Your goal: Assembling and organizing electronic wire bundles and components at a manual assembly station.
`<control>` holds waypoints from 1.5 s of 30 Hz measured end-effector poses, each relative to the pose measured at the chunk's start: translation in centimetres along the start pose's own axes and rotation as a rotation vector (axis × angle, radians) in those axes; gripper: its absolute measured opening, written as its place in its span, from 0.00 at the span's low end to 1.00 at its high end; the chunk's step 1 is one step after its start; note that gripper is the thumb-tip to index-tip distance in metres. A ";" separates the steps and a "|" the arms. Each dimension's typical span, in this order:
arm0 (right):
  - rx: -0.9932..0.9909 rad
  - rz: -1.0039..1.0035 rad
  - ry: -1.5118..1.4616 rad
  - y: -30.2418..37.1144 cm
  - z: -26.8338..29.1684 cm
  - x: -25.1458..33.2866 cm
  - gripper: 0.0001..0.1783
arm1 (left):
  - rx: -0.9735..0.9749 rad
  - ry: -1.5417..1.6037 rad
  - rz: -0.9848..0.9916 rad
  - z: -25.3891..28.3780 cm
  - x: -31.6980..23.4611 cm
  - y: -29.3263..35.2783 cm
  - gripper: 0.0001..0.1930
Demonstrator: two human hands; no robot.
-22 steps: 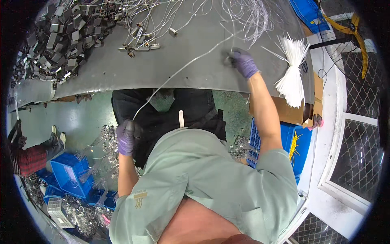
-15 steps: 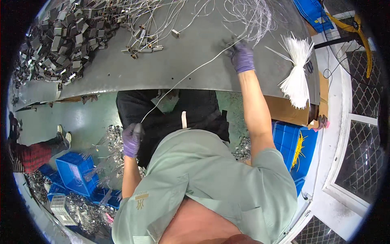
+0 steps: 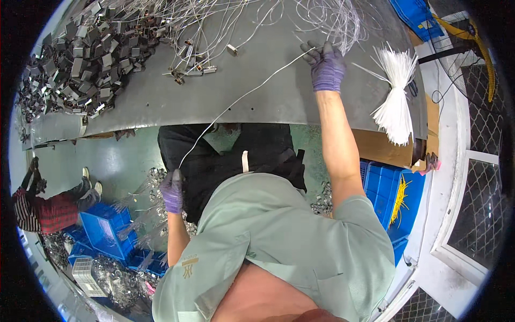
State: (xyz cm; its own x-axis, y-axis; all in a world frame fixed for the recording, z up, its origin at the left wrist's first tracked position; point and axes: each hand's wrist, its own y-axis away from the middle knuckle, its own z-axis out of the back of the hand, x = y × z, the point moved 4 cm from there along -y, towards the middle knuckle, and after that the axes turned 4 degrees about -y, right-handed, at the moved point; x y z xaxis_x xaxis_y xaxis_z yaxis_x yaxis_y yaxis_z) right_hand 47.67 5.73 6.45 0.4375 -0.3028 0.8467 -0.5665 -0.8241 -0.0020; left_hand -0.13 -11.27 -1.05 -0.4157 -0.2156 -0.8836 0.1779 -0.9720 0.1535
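Left hand (image 3: 171,191) closed on white wire (image 3: 261,84), which runs over lap (image 3: 225,161) and table (image 3: 161,102) to right hand (image 3: 327,67), fingers partly spread (can't tell if pinching); loose hold could drop it, or clear loops (image 3: 333,21) beyond could snag it.

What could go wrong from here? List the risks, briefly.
The wire could snag in the clear looped strands, which lie right by the right hand. It might scrape on the edge of the grey table, since it crosses there on its way to the left hand. The white bundle near the right forearm could be nudged by a sideways sweep.
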 end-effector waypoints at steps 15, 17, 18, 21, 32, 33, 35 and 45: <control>0.125 0.008 0.137 1.1 -6.6 0.4 0.15 | 0.100 0.078 0.090 0.8 -0.2 -4.0 0.22; 0.166 -0.047 0.177 1.5 -7.4 -1.3 0.17 | 0.134 0.063 0.048 0.8 0.9 -5.0 0.22; 0.211 -0.143 0.159 2.6 -8.7 -2.2 0.17 | 0.164 0.037 0.003 0.7 0.5 -5.7 0.23; 0.296 -0.273 0.252 6.5 -12.6 -4.5 0.17 | 0.308 0.257 0.130 0.0 -3.6 -6.3 0.24; 0.634 -0.477 0.776 6.9 -18.5 -5.7 0.15 | 0.561 0.427 0.079 -3.2 -5.4 -11.0 0.22; 0.630 -0.484 0.768 8.0 -18.7 -7.0 0.15 | 0.615 0.376 0.034 -3.6 -6.5 -11.7 0.22; 0.766 -0.474 0.883 10.2 -19.0 -9.7 0.14 | 0.658 0.320 -0.001 -4.6 -7.3 -12.6 0.22; 0.627 -0.499 0.729 6.8 -18.9 -6.7 0.17 | 0.751 0.480 0.000 -6.7 -6.4 -13.9 0.24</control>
State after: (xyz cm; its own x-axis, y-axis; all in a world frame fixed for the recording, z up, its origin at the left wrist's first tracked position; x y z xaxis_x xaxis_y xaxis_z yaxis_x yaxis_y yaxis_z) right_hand 27.71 11.18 10.81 -0.1179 0.3212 0.9396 0.1095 -0.9363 0.3338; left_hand 6.01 4.19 -0.51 0.0324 -0.3171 -0.9478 -0.5241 -0.8129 0.2541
